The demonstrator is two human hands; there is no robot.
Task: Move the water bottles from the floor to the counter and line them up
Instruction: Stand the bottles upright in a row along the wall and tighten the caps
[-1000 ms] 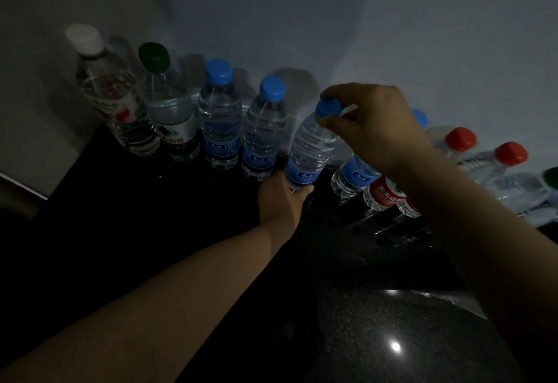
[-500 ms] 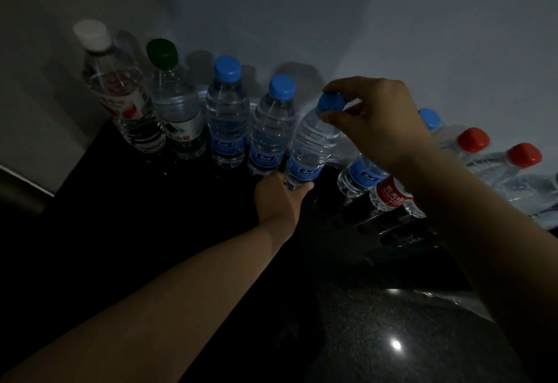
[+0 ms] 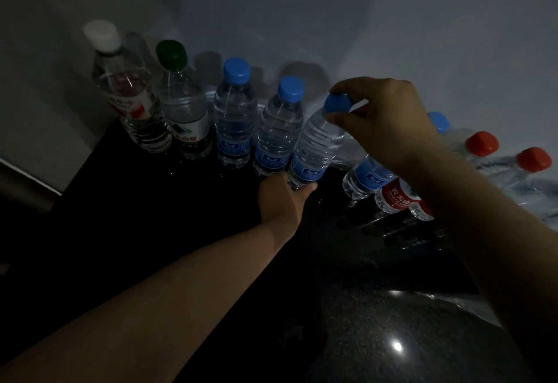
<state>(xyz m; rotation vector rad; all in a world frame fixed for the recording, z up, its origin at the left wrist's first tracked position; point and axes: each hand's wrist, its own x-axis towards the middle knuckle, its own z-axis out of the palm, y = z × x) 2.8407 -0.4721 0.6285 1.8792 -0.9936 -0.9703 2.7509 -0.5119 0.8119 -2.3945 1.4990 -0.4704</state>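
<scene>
While the tilted bottle (image 3: 317,147) leans at the table (image 3: 181,216), the left grip (image 3: 283,195) clasps its base and the right grip (image 3: 383,122) pinches its cap (image 3: 337,104). Let go unrighted, it may topple onto the crowded bottles (image 3: 367,177) beneath the right grip.

Pale wall (image 3: 422,20), perhaps a ledge (image 3: 21,184)

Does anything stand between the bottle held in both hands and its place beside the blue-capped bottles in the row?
Nothing visible does. The held bottle, tilted, is right beside the nearest blue-capped bottle. The left hand grips its base, and the right hand pinches its cap.
</scene>
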